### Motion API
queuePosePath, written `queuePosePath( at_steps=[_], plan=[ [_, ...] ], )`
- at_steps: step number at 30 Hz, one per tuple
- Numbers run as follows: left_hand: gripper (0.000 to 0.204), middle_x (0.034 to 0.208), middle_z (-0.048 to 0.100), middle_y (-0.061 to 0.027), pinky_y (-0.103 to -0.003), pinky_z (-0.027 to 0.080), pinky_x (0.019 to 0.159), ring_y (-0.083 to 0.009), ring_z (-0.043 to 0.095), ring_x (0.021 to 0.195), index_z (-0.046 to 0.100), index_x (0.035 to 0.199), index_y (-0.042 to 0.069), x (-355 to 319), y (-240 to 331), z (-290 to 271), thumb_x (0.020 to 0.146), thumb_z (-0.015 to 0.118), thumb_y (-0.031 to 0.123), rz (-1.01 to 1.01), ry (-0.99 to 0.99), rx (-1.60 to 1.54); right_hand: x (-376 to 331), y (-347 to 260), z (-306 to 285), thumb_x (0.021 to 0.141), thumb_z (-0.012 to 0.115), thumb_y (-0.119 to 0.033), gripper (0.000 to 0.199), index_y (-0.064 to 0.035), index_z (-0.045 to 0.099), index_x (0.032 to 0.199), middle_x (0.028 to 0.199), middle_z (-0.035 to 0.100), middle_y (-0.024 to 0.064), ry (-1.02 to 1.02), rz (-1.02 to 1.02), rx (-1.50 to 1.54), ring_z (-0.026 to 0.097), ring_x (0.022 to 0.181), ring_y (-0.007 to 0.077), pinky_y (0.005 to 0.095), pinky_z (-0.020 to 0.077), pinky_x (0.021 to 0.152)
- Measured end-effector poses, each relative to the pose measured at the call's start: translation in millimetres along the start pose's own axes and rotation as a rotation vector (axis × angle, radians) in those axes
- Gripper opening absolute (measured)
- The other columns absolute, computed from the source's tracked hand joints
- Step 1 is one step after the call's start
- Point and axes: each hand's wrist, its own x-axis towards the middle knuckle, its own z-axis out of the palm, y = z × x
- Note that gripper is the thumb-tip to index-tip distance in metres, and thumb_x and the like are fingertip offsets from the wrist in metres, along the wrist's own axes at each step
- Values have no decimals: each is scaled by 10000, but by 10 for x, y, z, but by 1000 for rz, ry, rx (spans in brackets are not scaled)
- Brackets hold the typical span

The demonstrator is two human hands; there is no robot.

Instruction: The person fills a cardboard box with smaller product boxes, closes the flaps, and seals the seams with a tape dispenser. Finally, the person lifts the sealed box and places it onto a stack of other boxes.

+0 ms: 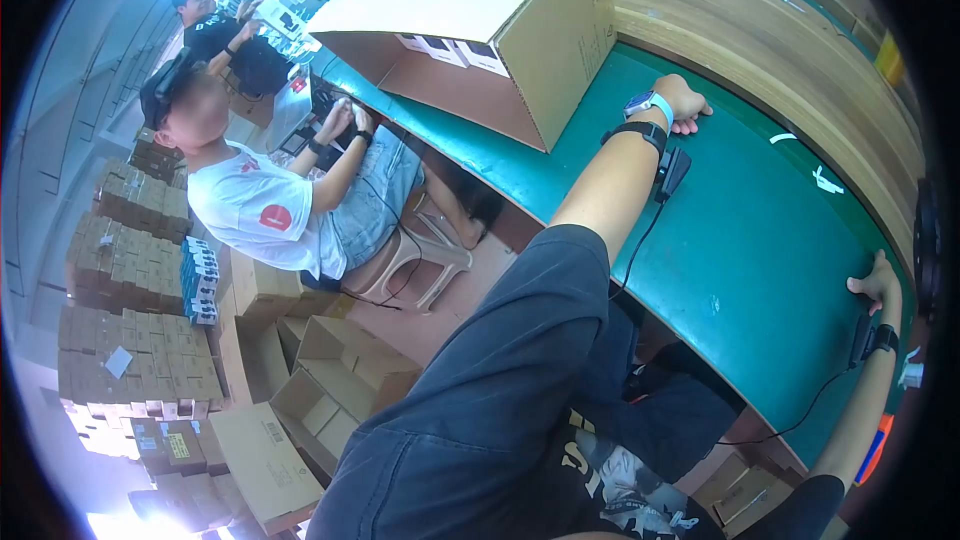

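Note:
My left hand (682,104) rests on the green tabletop (720,240), to the right of a large cardboard box. Its fingers are partly bent with the thumb apart, and nothing shows in them. On that wrist are a light-strapped watch (642,102) and a black band with a small device (673,175) on a cable. My right hand (879,285) lies at the table's right edge, thumb spread from the fingers, holding nothing visible. A black wrist strap (884,338) with a cabled device is on that arm. The cardboard box (565,50) lies open toward me, with white packages (450,50) inside.
Small white scraps (827,181) lie near the wooden board (740,40) at the table's back. Left of me a person (270,190) sits on a plastic stool (425,260); another person (235,50) is farther back. Open cartons (340,380) and stacked boxes (140,350) fill the left.

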Motion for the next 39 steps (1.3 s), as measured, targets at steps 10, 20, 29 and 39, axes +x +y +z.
queuePosePath(
  at_steps=[10, 20, 29, 39],
  plan=[
    [281, 699, 709, -139, -302, 509, 440, -186, 653, 520, 638, 791, -23, 153, -56, -20, 924, 504, 184, -12, 0, -35, 90, -24, 29, 655, 919, -166, 1253, -69, 75, 1575, 1516, 385, 239, 15, -7, 0, 659, 1037, 457, 452, 598, 439],
    [266, 707, 711, -151, -313, 512, 457, -198, 661, 534, 634, 787, -38, 110, -35, -39, 883, 486, 160, 11, 18, -37, 88, -144, -22, 644, 923, -134, 1271, -59, 59, 1573, 1511, 382, 260, -39, 32, 24, 657, 1038, 462, 464, 596, 448],
    [271, 711, 713, -166, -319, 516, 445, -209, 675, 544, 635, 777, -48, 208, -189, -74, 879, 498, 162, 75, -14, -53, -56, -349, -38, 642, 910, -80, 1285, -54, 22, 1571, 1471, 420, 294, -58, 15, 11, 680, 956, 461, 465, 598, 468],
    [301, 710, 710, -199, -340, 535, 438, -244, 692, 551, 632, 776, -82, 272, -178, -34, 885, 491, 161, 135, -1, -21, 22, -344, -14, 621, 920, -61, 1323, -109, 10, 1579, 1435, 471, 287, -56, -1, 48, 659, 1036, 459, 488, 608, 500]
  ],
)
